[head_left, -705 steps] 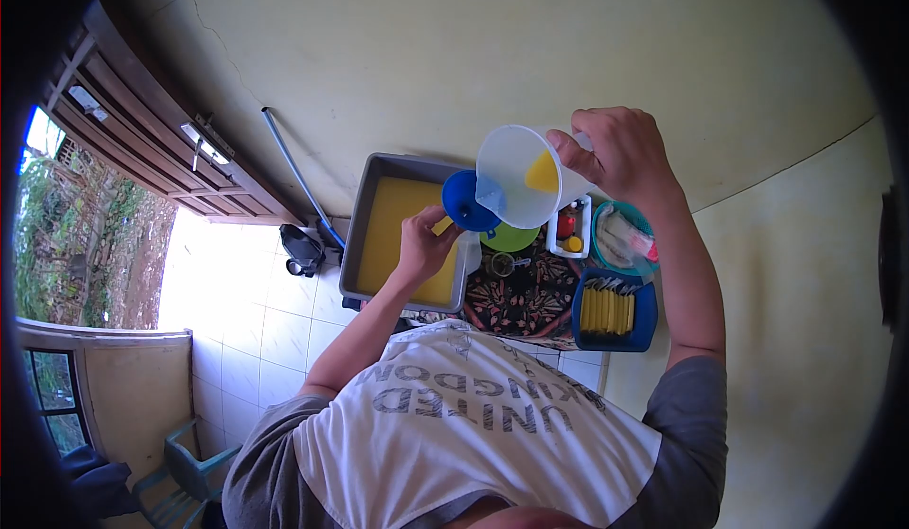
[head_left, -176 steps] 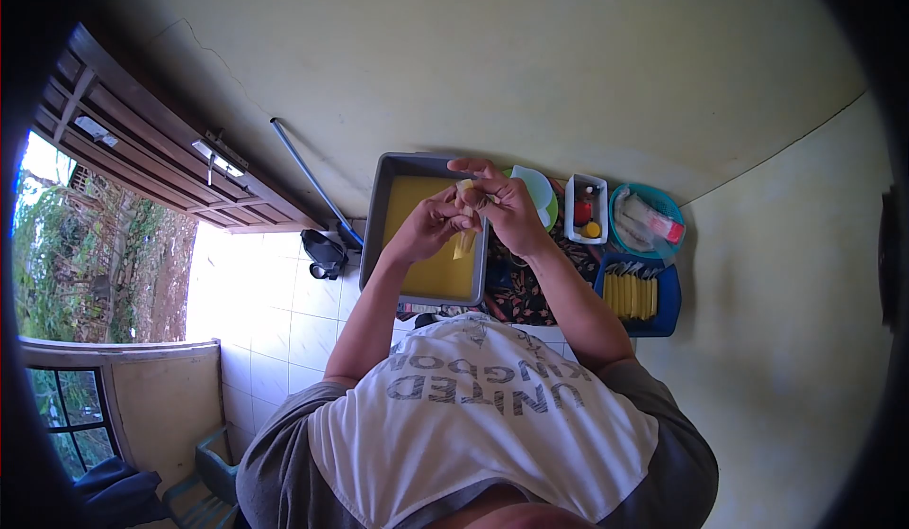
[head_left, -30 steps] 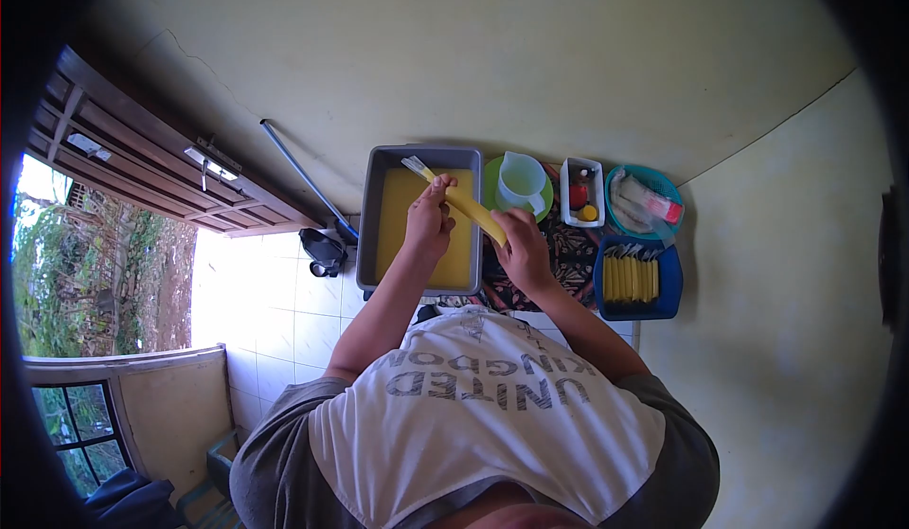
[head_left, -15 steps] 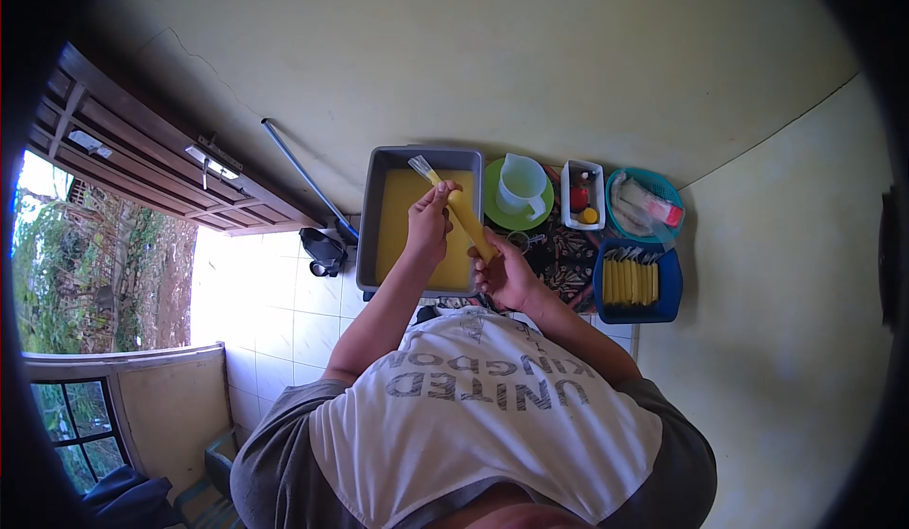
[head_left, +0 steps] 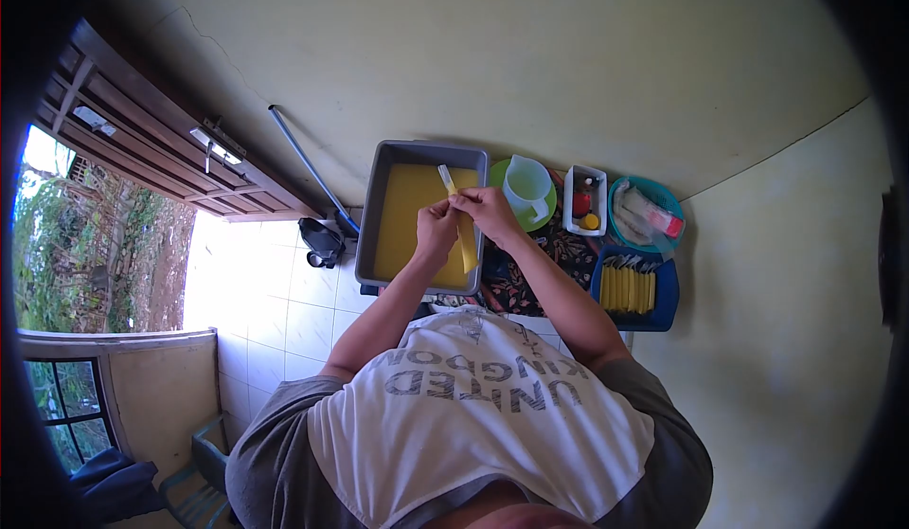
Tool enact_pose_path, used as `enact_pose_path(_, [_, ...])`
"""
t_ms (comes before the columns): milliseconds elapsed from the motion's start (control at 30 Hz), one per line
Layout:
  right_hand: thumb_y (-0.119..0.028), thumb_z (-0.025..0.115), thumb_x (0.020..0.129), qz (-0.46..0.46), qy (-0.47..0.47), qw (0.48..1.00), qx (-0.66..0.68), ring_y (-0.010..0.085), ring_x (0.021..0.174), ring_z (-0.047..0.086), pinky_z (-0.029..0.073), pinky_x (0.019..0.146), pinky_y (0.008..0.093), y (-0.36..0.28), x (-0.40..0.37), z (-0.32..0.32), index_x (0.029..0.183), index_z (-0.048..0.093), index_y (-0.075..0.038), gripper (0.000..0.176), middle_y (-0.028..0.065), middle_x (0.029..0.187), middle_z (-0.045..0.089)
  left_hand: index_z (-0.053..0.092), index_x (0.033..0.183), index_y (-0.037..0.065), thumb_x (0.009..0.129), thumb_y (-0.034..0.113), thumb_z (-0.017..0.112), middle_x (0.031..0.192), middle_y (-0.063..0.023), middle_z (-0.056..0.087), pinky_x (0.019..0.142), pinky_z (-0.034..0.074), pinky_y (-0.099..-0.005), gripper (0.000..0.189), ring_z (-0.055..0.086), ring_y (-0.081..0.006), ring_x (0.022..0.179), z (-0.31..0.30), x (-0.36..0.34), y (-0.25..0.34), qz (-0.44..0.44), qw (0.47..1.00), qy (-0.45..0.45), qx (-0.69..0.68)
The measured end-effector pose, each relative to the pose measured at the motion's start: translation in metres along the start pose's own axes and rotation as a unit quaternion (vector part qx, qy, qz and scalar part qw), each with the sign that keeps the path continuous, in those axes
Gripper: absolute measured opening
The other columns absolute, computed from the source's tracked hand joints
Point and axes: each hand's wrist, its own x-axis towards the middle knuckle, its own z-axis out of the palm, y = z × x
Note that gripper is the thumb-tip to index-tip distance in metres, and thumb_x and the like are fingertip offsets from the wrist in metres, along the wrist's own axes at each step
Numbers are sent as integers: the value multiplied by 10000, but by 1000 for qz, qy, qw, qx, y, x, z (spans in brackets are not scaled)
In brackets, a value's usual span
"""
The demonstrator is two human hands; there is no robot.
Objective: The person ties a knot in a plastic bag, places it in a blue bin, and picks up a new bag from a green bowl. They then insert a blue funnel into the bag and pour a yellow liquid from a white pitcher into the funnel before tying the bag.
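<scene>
A long, narrow clear plastic tube filled with yellow liquid (head_left: pixel 469 251) hangs over the right side of a grey tub (head_left: pixel 377 216) of yellow liquid. Its clear, unfilled end points up and away. My left hand (head_left: pixel 436 230) pinches the tube near its upper part. Right beside it, my right hand (head_left: pixel 488 212) has its fingers closed on the same part, the two hands touching. The exact grip of the fingertips is too small to tell.
Right of the tub are a green plate (head_left: pixel 542 218) with a clear jug (head_left: pixel 526 180), a white box (head_left: pixel 571 202) of small bottles, a teal basket (head_left: pixel 618 232) with plastic bags, and a blue basket (head_left: pixel 665 294) of filled yellow tubes. A blue pole (head_left: pixel 305 158) leans at left.
My right hand has moved up from the tube's lower end to beside my left hand. The tube now hangs more steeply, its lower part free.
</scene>
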Motion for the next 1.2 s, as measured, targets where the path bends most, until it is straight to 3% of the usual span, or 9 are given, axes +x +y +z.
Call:
enact_pose_path(33, [-223,642,825,-1,-3,1000,0,79,640,549,448,593,262,0,3,2,904,682,19,257,88,686,649,679,868,27,909,203,537,583,19,552,434,338,-227,231,435,-37,463,0,1,-5,-13,999,9,-34])
enact_pose_path(100, [-151,639,834,97,-16,995,-14,62,670,537,443,613,234,6,7,5,915,681,48,219,52,738,654,678,867,26,908,203,537,583,17,554,432,336,-227,231,436,-37,461,-1,3,-13,-23,999,12,-26])
enact_pose_path(333, [-119,609,844,114,15,993,-29,112,633,596,472,590,239,48,26,24,835,675,66,197,84,737,664,684,839,28,893,214,557,569,19,548,438,337,-253,232,442,-45,469,3,6,-39,-40,999,34,-2])
enact_pose_path(400, [-118,606,851,162,43,984,55,133,649,618,497,583,250,55,28,29,821,660,79,207,105,738,661,687,845,28,887,220,565,565,16,545,443,340,-259,232,446,-49,474,5,7,-50,-45,998,38,4])
enact_pose_path(567, [-119,598,858,178,65,981,28,162,681,644,518,587,271,56,34,29,875,642,81,206,130,771,663,686,894,61,900,241,548,604,23,554,434,337,-228,226,438,-45,471,5,8,-60,-75,995,18,62])
enact_pose_path(833, [-178,642,841,220,85,970,60,165,662,639,495,544,265,62,42,24,851,636,76,254,125,754,658,713,895,67,862,258,597,551,10,538,471,350,-274,225,443,-52,504,4,5,-46,-111,990,20,80])
enact_pose_path(900, [-217,667,830,243,-9,966,-88,130,616,595,468,542,254,54,41,9,809,648,61,280,93,704,640,715,893,71,861,259,599,555,12,539,467,345,-272,224,435,-52,501,3,8,-49,-93,992,24,77])
enact_pose_path(1100, [-225,629,861,89,-101,981,-142,100,597,549,452,587,248,32,27,-5,777,660,26,266,35,640,600,716,881,69,859,256,608,592,20,562,484,339,-251,217,420,-43,522,-2,9,-40,-42,994,18,101])
enact_pose_path(1200, [-192,585,886,101,-101,986,-89,103,612,548,449,587,242,34,27,-5,812,661,13,231,31,670,607,712,891,65,866,248,601,612,16,573,517,356,-240,215,432,-38,555,-7,11,-37,-28,994,-18,100])
